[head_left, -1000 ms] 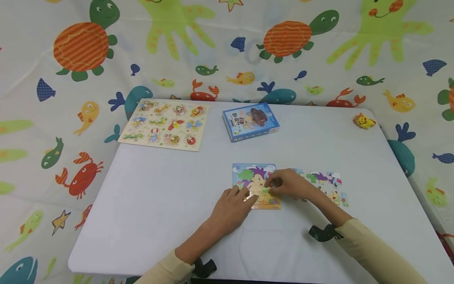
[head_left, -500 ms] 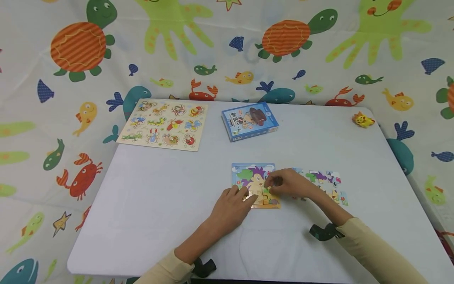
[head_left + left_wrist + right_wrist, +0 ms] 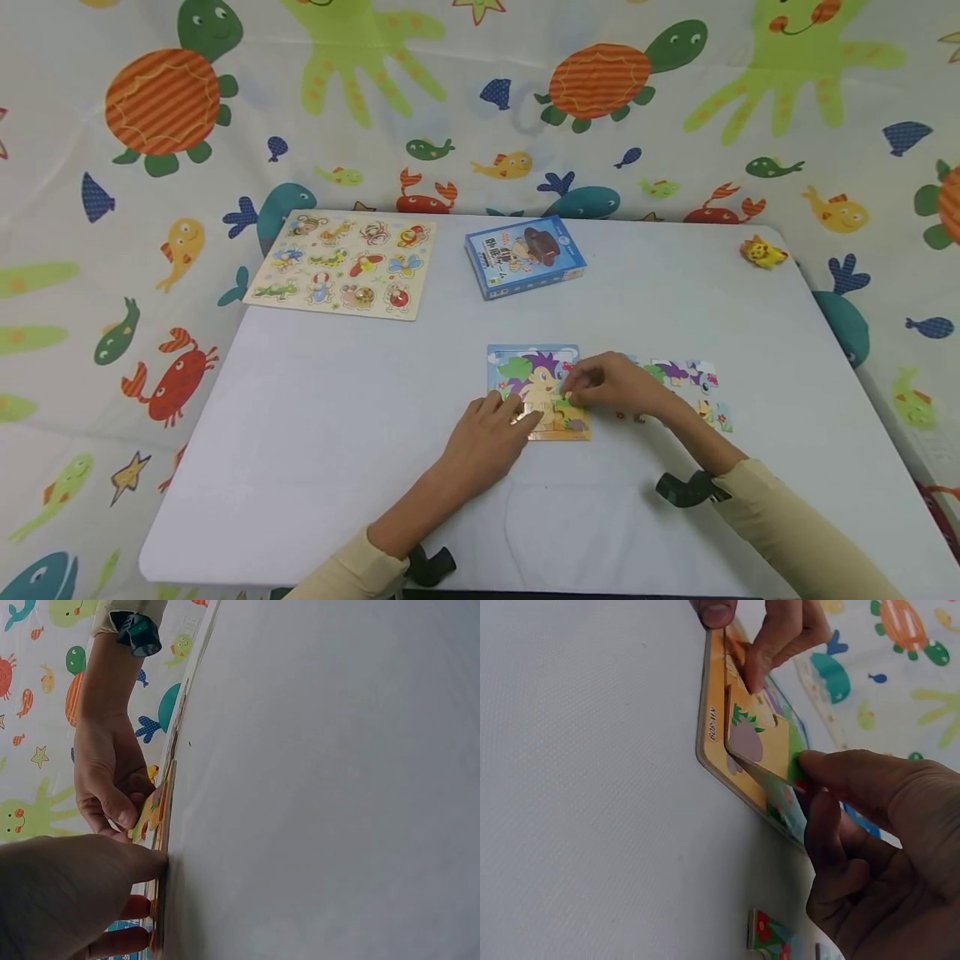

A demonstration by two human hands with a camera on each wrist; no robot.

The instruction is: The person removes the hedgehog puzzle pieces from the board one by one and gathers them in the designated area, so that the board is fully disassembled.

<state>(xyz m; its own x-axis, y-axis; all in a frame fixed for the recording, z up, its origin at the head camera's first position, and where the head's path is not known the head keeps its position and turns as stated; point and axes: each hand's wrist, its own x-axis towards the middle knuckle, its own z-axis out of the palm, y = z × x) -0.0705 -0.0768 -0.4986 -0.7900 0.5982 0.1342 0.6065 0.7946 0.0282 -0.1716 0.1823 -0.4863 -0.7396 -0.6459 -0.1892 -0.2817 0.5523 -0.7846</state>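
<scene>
A square jigsaw puzzle [image 3: 514,367] with a purple-haired cartoon animal lies at the middle of the table. My left hand [image 3: 486,437] rests on its lower left part, fingertips and thumb on the surface. At its lower right, my right hand [image 3: 615,385] pinches a jigsaw piece [image 3: 761,739] between thumb and index finger. That piece is tan and green with a grey-purple plant; in the right wrist view it tilts, its held edge raised above the orange frame [image 3: 714,712]. In the left wrist view, the left hand [image 3: 75,889] partly hides the puzzle.
Several loose jigsaw pieces [image 3: 703,375] lie right of the puzzle, partly behind the right forearm. Farther back are a wooden insect puzzle board [image 3: 341,265], a blue box [image 3: 525,257] and a small yellow toy [image 3: 763,252]. A sea-animal cloth [image 3: 420,100] hangs behind the table.
Both hands keep nearly the same place on the puzzle; the right fingers shift only slightly at the piece. The whole head view drifts a little to the left.
</scene>
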